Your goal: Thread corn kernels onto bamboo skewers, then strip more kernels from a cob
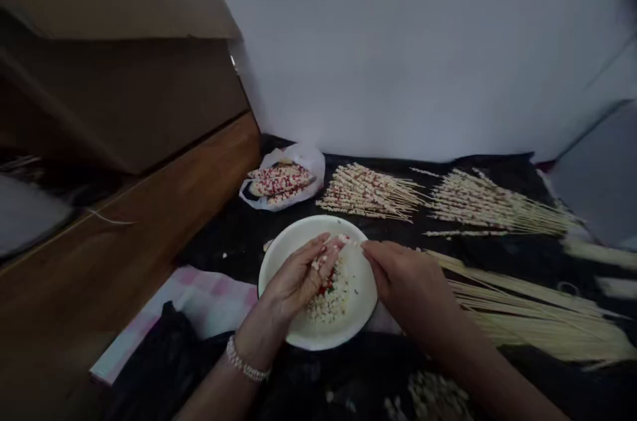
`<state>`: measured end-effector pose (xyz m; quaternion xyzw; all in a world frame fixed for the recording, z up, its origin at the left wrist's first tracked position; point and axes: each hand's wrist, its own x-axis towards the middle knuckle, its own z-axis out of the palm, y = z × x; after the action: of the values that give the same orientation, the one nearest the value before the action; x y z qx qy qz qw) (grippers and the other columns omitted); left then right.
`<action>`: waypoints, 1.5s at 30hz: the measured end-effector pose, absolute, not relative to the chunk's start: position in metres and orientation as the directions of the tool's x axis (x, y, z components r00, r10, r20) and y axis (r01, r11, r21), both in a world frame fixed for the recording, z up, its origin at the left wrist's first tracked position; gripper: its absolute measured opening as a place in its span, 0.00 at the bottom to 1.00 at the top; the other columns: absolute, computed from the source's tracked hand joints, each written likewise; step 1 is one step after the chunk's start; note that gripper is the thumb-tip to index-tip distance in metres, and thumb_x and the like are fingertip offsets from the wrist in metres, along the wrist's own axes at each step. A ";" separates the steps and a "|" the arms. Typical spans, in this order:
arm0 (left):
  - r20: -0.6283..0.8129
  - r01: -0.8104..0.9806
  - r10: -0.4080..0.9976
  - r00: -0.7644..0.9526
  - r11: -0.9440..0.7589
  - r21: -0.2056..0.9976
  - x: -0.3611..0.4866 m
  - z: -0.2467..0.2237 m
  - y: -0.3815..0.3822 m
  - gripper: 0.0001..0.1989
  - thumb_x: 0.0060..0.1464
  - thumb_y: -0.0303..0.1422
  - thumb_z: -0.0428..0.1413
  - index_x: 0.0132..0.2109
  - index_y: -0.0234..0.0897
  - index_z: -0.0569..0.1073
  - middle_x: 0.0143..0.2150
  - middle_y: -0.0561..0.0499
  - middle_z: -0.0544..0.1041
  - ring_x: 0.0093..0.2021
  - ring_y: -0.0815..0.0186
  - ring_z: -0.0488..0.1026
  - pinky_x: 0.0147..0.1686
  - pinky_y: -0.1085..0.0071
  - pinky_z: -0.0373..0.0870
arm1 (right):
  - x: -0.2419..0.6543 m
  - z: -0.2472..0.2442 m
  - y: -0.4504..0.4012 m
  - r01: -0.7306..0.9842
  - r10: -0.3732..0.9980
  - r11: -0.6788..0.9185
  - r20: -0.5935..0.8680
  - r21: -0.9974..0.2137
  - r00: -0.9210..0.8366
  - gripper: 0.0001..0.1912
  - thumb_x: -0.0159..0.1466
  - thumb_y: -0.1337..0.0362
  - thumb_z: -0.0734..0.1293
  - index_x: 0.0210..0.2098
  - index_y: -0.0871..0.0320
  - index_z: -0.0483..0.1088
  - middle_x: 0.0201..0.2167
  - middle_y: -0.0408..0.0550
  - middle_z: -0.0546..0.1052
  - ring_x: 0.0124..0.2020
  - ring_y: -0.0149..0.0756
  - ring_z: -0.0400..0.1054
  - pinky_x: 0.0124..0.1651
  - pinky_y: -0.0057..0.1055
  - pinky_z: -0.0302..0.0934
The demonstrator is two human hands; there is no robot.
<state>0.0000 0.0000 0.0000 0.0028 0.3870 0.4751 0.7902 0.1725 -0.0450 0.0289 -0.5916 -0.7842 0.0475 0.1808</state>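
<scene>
The bowl (283,255) is smooth with a soft gloss, enamel or plastic, hard to tell which; its kernels (327,305) look knobbly. Around it, at 11 o'clock, a thin, crinkled plastic bag (313,162) surrounds bumpy cobs (283,185). At 1 o'clock, threaded sticks (355,188) look rough and beaded; at 3, bare sticks (542,315) resemble plain, matt wood. Checked cloth (213,298) lies at 9, faintly shiny brown wood (199,175) at 10, a smooth, matt wall (398,62) at 12. The black sheet (239,228) looks like plastic.

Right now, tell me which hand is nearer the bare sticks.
Right. The right hand is by the bowl's right rim, just left of the bare sticks; the left hand is over the bowl, farther left of them.
</scene>
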 end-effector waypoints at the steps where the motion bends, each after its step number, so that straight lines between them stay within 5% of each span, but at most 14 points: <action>1: -0.604 -0.759 0.759 0.245 0.538 0.368 -0.001 -0.002 0.000 0.16 0.57 0.19 0.50 0.53 0.26 0.67 0.44 0.40 0.78 0.44 0.61 0.77 0.41 0.73 0.76 | 0.173 0.028 -0.045 0.909 0.942 0.303 0.235 -0.286 -0.240 0.13 0.62 0.72 0.56 0.36 0.56 0.72 0.28 0.47 0.74 0.30 0.32 0.68 0.30 0.26 0.52; 6: -0.556 -0.767 0.796 0.241 0.507 0.393 -0.003 -0.007 0.003 0.13 0.60 0.25 0.49 0.51 0.27 0.69 0.41 0.41 0.79 0.45 0.61 0.77 0.46 0.67 0.75 | 0.175 0.023 -0.043 0.899 0.924 0.333 0.286 -0.283 -0.252 0.13 0.61 0.71 0.56 0.35 0.56 0.71 0.26 0.46 0.73 0.27 0.31 0.66 0.28 0.27 0.50; 12: -0.546 -0.720 0.798 0.256 0.534 0.443 0.001 -0.004 0.002 0.17 0.54 0.17 0.52 0.51 0.27 0.70 0.44 0.40 0.79 0.52 0.60 0.73 0.52 0.68 0.70 | 0.175 0.021 -0.043 0.890 0.915 0.346 0.317 -0.297 -0.249 0.14 0.60 0.73 0.55 0.34 0.57 0.71 0.25 0.46 0.73 0.25 0.30 0.64 0.27 0.27 0.48; 24: -0.560 -0.727 0.810 0.173 0.488 0.482 -0.001 -0.007 0.002 0.09 0.56 0.24 0.54 0.44 0.29 0.72 0.48 0.39 0.77 0.52 0.60 0.73 0.49 0.69 0.72 | 0.175 0.021 -0.043 0.888 0.908 0.356 0.332 -0.291 -0.255 0.14 0.59 0.72 0.55 0.35 0.56 0.71 0.25 0.45 0.73 0.24 0.30 0.64 0.26 0.27 0.47; 32: -0.494 -0.669 0.838 0.230 0.505 0.545 0.001 -0.002 -0.005 0.20 0.48 0.11 0.50 0.45 0.32 0.74 0.47 0.42 0.78 0.54 0.60 0.72 0.54 0.67 0.69 | 0.174 0.021 -0.043 0.896 0.931 0.322 0.275 -0.307 -0.240 0.13 0.60 0.72 0.57 0.35 0.56 0.71 0.27 0.46 0.74 0.26 0.31 0.66 0.27 0.28 0.49; 45: -0.468 -0.639 0.860 0.203 0.479 0.603 0.001 -0.008 -0.004 0.14 0.52 0.18 0.55 0.45 0.32 0.74 0.48 0.43 0.78 0.53 0.62 0.72 0.55 0.69 0.68 | 0.174 0.019 -0.042 0.884 0.925 0.332 0.296 -0.329 -0.237 0.13 0.61 0.72 0.56 0.37 0.56 0.71 0.27 0.46 0.74 0.29 0.33 0.68 0.29 0.28 0.52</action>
<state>0.0007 -0.0041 -0.0082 0.1395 0.3968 0.4911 0.7628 0.1743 -0.0415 0.0189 -0.5761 -0.7851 0.0462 0.2226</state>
